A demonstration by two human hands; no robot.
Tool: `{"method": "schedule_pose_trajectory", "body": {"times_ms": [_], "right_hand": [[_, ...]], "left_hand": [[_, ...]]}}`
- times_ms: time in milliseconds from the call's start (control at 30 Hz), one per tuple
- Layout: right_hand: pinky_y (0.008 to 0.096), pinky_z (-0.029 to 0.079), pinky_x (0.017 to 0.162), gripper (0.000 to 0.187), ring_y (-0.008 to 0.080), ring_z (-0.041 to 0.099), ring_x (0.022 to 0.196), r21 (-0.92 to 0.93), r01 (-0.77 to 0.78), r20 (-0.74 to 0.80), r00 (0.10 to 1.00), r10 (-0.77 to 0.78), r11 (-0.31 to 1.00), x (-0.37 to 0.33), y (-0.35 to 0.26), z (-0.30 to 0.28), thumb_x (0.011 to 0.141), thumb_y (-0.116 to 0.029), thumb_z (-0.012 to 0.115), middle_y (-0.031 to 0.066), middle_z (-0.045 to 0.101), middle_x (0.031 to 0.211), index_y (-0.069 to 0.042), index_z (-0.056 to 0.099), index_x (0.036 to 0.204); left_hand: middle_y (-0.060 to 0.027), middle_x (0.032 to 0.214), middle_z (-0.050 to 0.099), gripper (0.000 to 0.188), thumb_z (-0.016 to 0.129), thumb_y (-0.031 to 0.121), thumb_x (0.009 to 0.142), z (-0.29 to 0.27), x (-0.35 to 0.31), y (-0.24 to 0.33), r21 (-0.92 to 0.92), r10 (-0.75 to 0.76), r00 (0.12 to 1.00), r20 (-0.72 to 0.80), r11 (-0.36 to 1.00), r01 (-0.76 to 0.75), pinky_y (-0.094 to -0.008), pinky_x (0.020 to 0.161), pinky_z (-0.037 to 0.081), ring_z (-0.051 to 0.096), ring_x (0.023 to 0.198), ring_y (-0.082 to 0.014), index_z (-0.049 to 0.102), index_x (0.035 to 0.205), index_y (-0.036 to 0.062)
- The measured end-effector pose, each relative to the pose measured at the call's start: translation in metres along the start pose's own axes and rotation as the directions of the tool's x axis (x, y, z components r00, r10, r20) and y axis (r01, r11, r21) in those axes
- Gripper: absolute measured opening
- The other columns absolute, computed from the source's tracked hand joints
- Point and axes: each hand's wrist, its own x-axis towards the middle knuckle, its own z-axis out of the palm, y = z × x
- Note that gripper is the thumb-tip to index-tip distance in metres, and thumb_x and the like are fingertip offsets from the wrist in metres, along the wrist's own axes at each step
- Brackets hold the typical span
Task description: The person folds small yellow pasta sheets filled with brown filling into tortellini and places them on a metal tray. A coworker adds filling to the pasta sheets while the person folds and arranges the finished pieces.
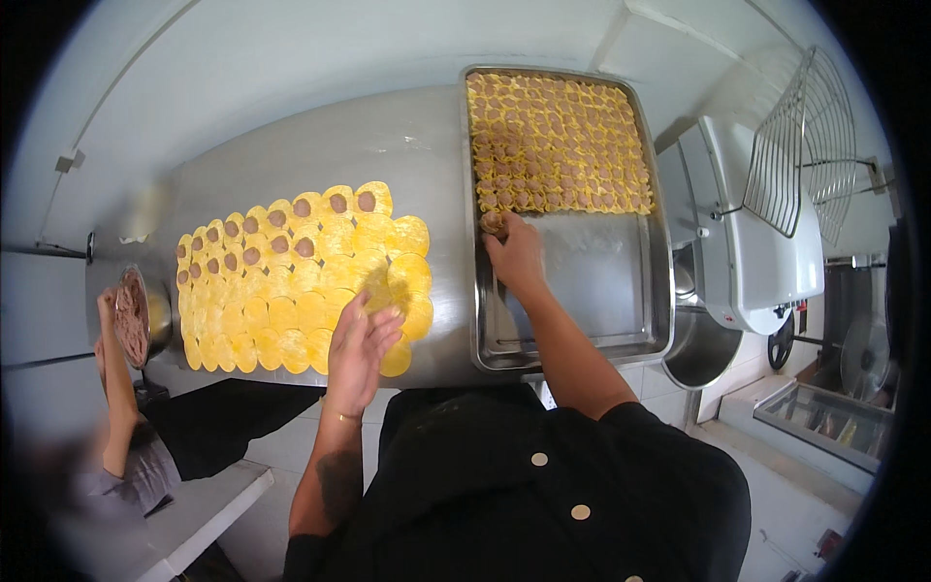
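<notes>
My right hand (518,254) reaches into the large metal tray (593,291). Its fingers are closed around a small filled dumpling (494,222), at the left end of the nearest row. Tight rows of open-topped yellow dumplings (562,141) with brown filling fill the far part of the tray. My left hand (361,349) is open and empty, palm partly turned up, above the near right part of the yellow round wrappers (291,315). These wrappers lie overlapping in rows on the steel table. Balls of brown filling (280,243) sit on many wrappers in the far rows.
At the left, a co-worker's hand (107,308) is at a metal bowl (155,315) of brown filling on the steel table (407,145). Right of the tray stand a white mixer (766,223) with a wire guard (781,145) and a steel mixing bowl (703,344).
</notes>
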Motion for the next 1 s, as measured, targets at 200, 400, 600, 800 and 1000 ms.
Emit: {"method": "schedule_pose_trajectory", "body": {"times_ms": [200,400,600,800,1000], "right_hand": [[0.0496,0.053,0.083,0.032,0.0404,0.07,0.094,-0.062,0.041,-0.042,0.998,-0.044,0.997,0.01,0.006,0.01,0.087,-0.022,0.073,0.0213,0.074,0.096,-0.004,0.071,0.112],[0.0476,0.054,0.082,0.055,0.0369,0.069,0.085,-0.148,-0.211,0.008,0.977,0.214,0.966,-0.016,-0.014,-0.012,0.089,-0.033,0.072,0.0223,0.072,0.089,0.005,0.066,0.128],[0.0481,0.052,0.093,0.026,0.044,0.065,0.105,-0.165,0.277,0.118,0.958,-0.26,0.947,-0.006,-0.071,0.028,0.097,-0.007,0.059,0.0268,0.069,0.113,0.005,0.068,0.119],[0.0471,0.051,0.09,0.034,0.043,0.063,0.104,-0.217,0.573,0.306,0.809,-0.502,0.79,0.064,-0.11,0.091,0.089,0.002,0.057,0.0248,0.066,0.11,0.002,0.068,0.121],[0.0462,0.053,0.085,0.04,0.0396,0.065,0.101,-0.145,0.636,0.463,0.72,-0.516,0.758,0.096,-0.127,0.098,0.084,0.003,0.062,0.0193,0.065,0.106,-0.003,0.07,0.123]], "left_hand": [[-0.0152,0.121,0.068,0.045,0.05,0.026,0.111,-0.063,-0.041,-0.007,-0.047,0.018,0.991,-0.135,0.999,-0.025,-0.0358,0.097,0.055,0.068,0.115,-0.025,0.043,0.15,0.0046],[-0.0128,0.119,0.069,0.04,0.054,0.022,0.108,-0.122,-0.024,-0.003,0.274,0.175,0.984,-0.011,0.947,-0.166,-0.0368,0.101,0.053,0.066,0.116,-0.0227,0.051,0.144,0.0038],[-0.0055,0.111,0.067,0.037,0.055,0.029,0.11,-0.15,0.038,0.023,0.021,0.059,0.991,0.122,0.998,-0.062,-0.0298,0.088,0.052,0.064,0.102,-0.0144,0.055,0.139,0.0057],[-0.0009,0.099,0.063,0.034,0.055,0.034,0.11,-0.157,0.071,0.04,-0.045,0.134,0.952,0.275,0.991,-0.127,-0.026,0.082,0.049,0.06,0.09,-0.0109,0.059,0.128,0.0053],[-0.0005,0.095,0.061,0.032,0.055,0.034,0.11,-0.143,0.062,0.031,-0.042,0.078,0.971,0.225,0.997,-0.07,-0.0266,0.079,0.051,0.06,0.089,-0.0104,0.06,0.124,0.0053]]}}
